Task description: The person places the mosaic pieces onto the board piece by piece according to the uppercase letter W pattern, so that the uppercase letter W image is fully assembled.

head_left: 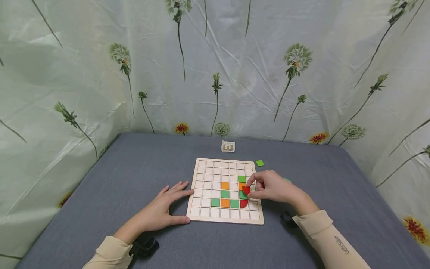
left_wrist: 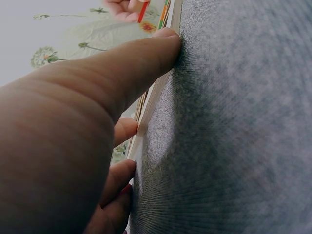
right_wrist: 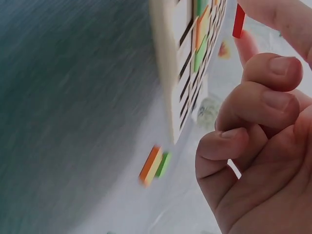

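A square wooden grid board (head_left: 204, 175) lies on the table, with several green and orange square tiles and a red round-edged tile (head_left: 243, 204) in its cells. My right hand (head_left: 273, 189) pinches another red tile (head_left: 246, 189) between thumb and index finger, held over the board's right side. In the right wrist view this red tile (right_wrist: 239, 21) is seen edge-on, and the other fingers are curled in. My left hand (head_left: 162, 211) lies spread at the board's left edge. Its thumb and a fingertip touch the frame.
A loose green tile (head_left: 260, 163) lies beyond the board's far right corner. Another greenish tile (head_left: 287, 180) is partly hidden by my right hand. An orange tile (right_wrist: 150, 165) shows in the right wrist view. A small patterned card (head_left: 228, 146) lies behind the board.
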`<act>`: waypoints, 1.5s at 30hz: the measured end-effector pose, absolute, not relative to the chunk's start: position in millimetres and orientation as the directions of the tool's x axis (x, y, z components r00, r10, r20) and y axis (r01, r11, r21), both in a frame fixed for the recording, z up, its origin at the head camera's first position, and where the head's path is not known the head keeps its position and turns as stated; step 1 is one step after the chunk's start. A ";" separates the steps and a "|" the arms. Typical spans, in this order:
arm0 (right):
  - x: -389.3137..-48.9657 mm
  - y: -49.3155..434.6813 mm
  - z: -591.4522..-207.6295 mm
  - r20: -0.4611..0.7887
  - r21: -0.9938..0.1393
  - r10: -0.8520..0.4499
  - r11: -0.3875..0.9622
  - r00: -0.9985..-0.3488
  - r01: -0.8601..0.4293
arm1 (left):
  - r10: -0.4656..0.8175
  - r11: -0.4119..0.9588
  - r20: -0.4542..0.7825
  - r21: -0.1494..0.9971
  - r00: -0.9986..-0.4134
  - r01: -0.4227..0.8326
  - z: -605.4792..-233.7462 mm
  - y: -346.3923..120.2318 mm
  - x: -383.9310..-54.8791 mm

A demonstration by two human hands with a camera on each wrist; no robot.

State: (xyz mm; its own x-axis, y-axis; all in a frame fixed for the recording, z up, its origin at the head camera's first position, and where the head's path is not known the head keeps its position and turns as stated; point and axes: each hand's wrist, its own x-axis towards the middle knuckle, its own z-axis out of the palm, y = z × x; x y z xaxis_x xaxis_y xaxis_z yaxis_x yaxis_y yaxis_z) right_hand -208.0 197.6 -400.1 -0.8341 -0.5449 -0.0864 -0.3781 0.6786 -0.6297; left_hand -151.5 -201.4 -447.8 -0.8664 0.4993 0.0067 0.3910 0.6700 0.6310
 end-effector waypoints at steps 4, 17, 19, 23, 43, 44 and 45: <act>-209.0 181.7 -399.1 -0.102 -0.647 -0.563 0.664 -0.820 -0.375 | 0.501 0.666 0.006 0.636 -0.865 0.390 -447.9 -201.2 -151.6; -207.3 130.2 -395.9 -0.114 -0.689 -0.670 0.585 -0.733 -0.427 | 0.507 0.653 0.040 0.634 -0.861 0.414 -447.2 -201.6 -152.7; -207.9 123.6 -396.7 -0.113 -0.687 -0.683 0.578 -0.722 -0.439 | 0.508 0.655 0.039 0.632 -0.860 0.415 -446.9 -201.9 -153.6; -207.7 110.9 -399.9 -0.126 -0.683 -0.699 0.576 -0.704 -0.450 | 0.510 0.661 0.025 0.628 -0.860 0.411 -447.3 -202.5 -153.7; -205.3 78.9 -406.9 -0.110 -0.622 -0.706 0.598 -0.700 -0.505 | 0.515 0.660 0.030 0.624 -0.856 0.419 -446.4 -201.5 -153.1; -205.0 78.5 -407.0 -0.111 -0.619 -0.702 0.603 -0.704 -0.504 | 0.515 0.660 0.029 0.624 -0.857 0.418 -446.5 -201.6 -153.0; -204.7 78.2 -407.0 -0.111 -0.615 -0.698 0.607 -0.707 -0.503 | 0.514 0.660 0.029 0.624 -0.857 0.418 -446.7 -201.6 -153.0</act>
State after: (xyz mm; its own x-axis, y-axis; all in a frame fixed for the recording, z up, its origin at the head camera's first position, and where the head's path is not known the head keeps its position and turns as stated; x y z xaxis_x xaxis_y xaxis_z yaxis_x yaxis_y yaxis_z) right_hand -204.7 78.2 -407.0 -0.7074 -0.6981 -0.1112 -0.5027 0.6074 -0.6151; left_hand -153.0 -201.6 -446.7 -0.8571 0.5143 0.0294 0.4176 0.6603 0.6242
